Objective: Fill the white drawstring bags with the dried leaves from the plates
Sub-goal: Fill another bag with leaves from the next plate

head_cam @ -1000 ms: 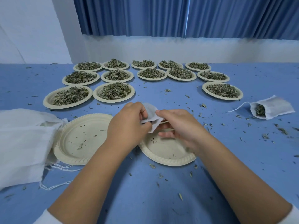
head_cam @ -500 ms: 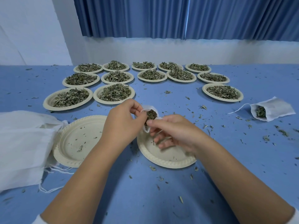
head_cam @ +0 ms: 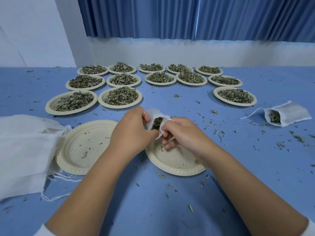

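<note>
A small white drawstring bag (head_cam: 156, 114) hangs over an emptied paper plate (head_cam: 177, 163), its mouth open and dark dried leaves (head_cam: 157, 123) showing inside. My left hand (head_cam: 131, 132) pinches the bag's left rim. My right hand (head_cam: 184, 133) pinches its right rim with thumb and forefinger, the other fingers curled below. Several plates heaped with dried leaves (head_cam: 120, 97) stand in rows farther back.
A second emptied plate (head_cam: 85, 147) lies at the left beside a pile of white bags (head_cam: 23, 150) with loose strings. A filled bag (head_cam: 286, 116) lies on its side at the right. Leaf crumbs litter the blue tablecloth (head_cam: 153, 201).
The bag was held flat between both hands; now its mouth is pulled open and the leaves inside show. Both hands stayed over the near plate.
</note>
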Motion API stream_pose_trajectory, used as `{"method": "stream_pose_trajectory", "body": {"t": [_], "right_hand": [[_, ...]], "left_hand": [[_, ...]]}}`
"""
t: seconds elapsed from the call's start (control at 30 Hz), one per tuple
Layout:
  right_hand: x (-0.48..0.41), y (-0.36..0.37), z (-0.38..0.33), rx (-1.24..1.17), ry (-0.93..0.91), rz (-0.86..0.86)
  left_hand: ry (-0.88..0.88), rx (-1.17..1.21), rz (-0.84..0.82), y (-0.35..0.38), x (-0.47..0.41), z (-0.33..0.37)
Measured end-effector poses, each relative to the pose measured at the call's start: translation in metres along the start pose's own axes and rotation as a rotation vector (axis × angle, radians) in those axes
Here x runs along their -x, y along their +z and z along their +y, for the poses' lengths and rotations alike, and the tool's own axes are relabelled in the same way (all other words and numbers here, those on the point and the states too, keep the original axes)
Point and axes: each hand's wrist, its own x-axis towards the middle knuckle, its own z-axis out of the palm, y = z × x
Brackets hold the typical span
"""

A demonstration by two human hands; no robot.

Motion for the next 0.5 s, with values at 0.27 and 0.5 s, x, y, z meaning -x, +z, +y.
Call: {"method": "stream_pose_trajectory", "body": {"t": [0.27, 0.5], "right_hand": [[-0.001, -0.003, 0.005, -0.080, 0.086, -0.094], [-0.010, -0.006, 0.009, -0.279, 0.130, 0.085]], "left_hand": [[0.049, -0.032, 0.026, 0.005, 0.002, 0.001], [0.160, 0.001, -0.004, 0.010, 0.005, 0.004]]}}
